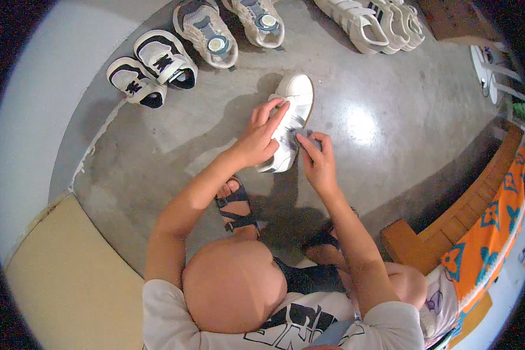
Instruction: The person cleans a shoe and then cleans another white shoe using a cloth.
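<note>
On the floor ahead of me is a white shoe (300,93), toe pointing away, with dark streaks across its side. My left hand (259,137) holds it from the left, fingers stretched along its upper and the thumb nearer the heel. Pinched between the thumb and fingers of my right hand (318,157) is a small dark grey piece (306,139). It touches the shoe's right side; whether it is a cloth, a sponge or a brush cannot be made out. The fingers partly hide the shoe's middle.
Black-and-white shoes (166,58) and beige sneakers (207,35) line the far left by the wall. More white shoes (359,26) stand at the far right. A wooden frame (472,204) with an orange cloth (484,233) borders the right. My sandalled foot (236,207) is close behind the shoe.
</note>
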